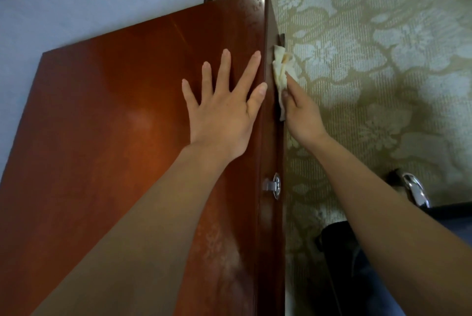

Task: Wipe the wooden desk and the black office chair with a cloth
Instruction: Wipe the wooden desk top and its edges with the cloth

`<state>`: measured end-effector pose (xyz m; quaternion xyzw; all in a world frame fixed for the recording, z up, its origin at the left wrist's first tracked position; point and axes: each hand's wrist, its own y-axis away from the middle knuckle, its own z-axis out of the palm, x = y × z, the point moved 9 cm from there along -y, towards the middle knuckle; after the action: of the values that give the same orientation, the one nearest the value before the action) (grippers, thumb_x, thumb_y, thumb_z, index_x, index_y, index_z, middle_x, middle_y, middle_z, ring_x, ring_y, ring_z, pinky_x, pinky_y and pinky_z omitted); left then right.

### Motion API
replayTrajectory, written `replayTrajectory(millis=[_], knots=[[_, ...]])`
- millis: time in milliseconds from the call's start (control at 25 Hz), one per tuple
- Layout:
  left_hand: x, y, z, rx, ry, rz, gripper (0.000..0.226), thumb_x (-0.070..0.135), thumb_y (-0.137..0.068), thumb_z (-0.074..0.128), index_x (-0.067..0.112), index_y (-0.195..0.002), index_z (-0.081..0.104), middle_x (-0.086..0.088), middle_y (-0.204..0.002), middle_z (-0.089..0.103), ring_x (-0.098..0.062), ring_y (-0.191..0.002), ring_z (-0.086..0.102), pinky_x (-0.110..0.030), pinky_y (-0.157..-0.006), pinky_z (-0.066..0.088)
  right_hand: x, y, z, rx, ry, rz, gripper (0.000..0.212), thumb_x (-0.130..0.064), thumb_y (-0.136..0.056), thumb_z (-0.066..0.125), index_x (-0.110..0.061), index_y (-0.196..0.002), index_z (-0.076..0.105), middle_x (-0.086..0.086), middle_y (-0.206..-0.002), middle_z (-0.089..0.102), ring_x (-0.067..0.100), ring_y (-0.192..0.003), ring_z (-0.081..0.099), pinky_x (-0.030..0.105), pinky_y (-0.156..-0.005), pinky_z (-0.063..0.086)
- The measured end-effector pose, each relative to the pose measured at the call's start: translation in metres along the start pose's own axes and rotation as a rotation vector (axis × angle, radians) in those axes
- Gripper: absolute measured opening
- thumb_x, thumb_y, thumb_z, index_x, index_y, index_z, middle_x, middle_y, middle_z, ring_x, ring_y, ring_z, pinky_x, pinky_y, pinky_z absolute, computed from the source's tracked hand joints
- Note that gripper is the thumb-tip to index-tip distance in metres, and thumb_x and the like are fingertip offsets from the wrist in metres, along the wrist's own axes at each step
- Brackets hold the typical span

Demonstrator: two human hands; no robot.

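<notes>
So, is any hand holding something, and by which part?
The right hand pinches the cloth by its lower part, against the desk edge. The left hand holds nothing, flat on top.

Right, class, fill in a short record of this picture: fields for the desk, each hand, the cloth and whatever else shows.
desk: reddish-brown wood, glossy top, pale smears towards the near end
left hand: flat on the desk top, fingers spread
right hand: holds the cloth against the desk's side face
cloth: pale, crumpled, just below the top's edge
handle: metal, on the same face, nearer the person
chair: black, lower right
carpet: green, pale flower pattern
</notes>
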<state>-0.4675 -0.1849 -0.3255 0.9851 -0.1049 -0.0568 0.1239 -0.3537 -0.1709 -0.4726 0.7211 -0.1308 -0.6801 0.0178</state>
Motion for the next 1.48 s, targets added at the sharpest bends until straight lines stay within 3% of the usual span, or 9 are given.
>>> replayTrajectory(millis=[280, 600, 760, 1040, 1200, 1480], knots=[[0.006, 0.021, -0.002, 0.005, -0.085, -0.021, 0.055, 0.056, -0.097, 0.006, 0.044, -0.148, -0.009, 0.001, -0.161, -0.008, -0.029, -0.147, -0.004, -0.064, -0.11, -0.009, 0.044, 0.087, 0.012, -0.111, -0.098, 0.104, 0.044, -0.027, -0.103, 0.035, -0.028, -0.147, 0.034, -0.006, -0.147, 0.042, 0.009, -0.134, 0.04, 0.028, -0.112, 0.033], [0.013, 0.132, 0.024, 0.019, 0.037, 0.029, 0.056, 0.053, -0.096, 0.006, 0.042, -0.148, -0.01, 0.007, -0.159, -0.015, -0.019, -0.146, -0.014, -0.06, -0.111, -0.01, 0.057, 0.173, 0.025, -0.156, -0.134, 0.095, 0.045, -0.031, -0.103, 0.035, -0.03, -0.149, 0.03, -0.004, -0.147, 0.043, 0.008, -0.129, 0.045, 0.021, -0.102, 0.039], [0.009, 0.192, 0.031, 0.005, 0.168, 0.009, 0.056, 0.052, -0.097, 0.01, 0.04, -0.149, -0.006, 0.009, -0.16, -0.01, -0.014, -0.147, -0.011, -0.056, -0.112, -0.01, 0.063, 0.226, 0.031, -0.148, -0.17, 0.122, 0.045, -0.028, -0.103, 0.037, -0.027, -0.148, 0.031, -0.003, -0.15, 0.038, 0.009, -0.135, 0.037, 0.026, -0.11, 0.034], [0.006, 0.312, 0.06, -0.035, 0.11, 0.057, 0.056, 0.049, -0.099, 0.011, 0.036, -0.15, -0.008, 0.009, -0.16, -0.012, -0.015, -0.146, -0.013, -0.057, -0.112, -0.009, 0.079, 0.335, 0.046, -0.13, -0.154, 0.12, 0.045, -0.02, -0.103, 0.039, -0.017, -0.147, 0.032, 0.0, -0.149, 0.038, 0.011, -0.137, 0.035, 0.027, -0.113, 0.03], [0.011, 0.368, 0.082, -0.054, 0.075, 0.081, 0.056, 0.049, -0.099, 0.012, 0.037, -0.149, -0.01, 0.008, -0.159, -0.014, -0.019, -0.146, -0.014, -0.058, -0.112, -0.009, 0.1, 0.385, 0.052, -0.095, -0.129, 0.152, 0.044, -0.031, -0.101, 0.043, -0.026, -0.144, 0.04, 0.0, -0.142, 0.049, 0.013, -0.13, 0.046, 0.041, -0.109, 0.039], [0.009, 0.442, 0.11, -0.049, 0.03, 0.091, 0.056, 0.043, -0.101, 0.016, 0.035, -0.149, -0.012, 0.006, -0.158, -0.019, -0.025, -0.146, -0.016, -0.059, -0.112, -0.007, 0.123, 0.475, 0.066, -0.096, -0.141, 0.176, 0.045, -0.034, -0.099, 0.043, -0.032, -0.144, 0.039, -0.003, -0.143, 0.048, 0.011, -0.132, 0.043, 0.041, -0.111, 0.036]])
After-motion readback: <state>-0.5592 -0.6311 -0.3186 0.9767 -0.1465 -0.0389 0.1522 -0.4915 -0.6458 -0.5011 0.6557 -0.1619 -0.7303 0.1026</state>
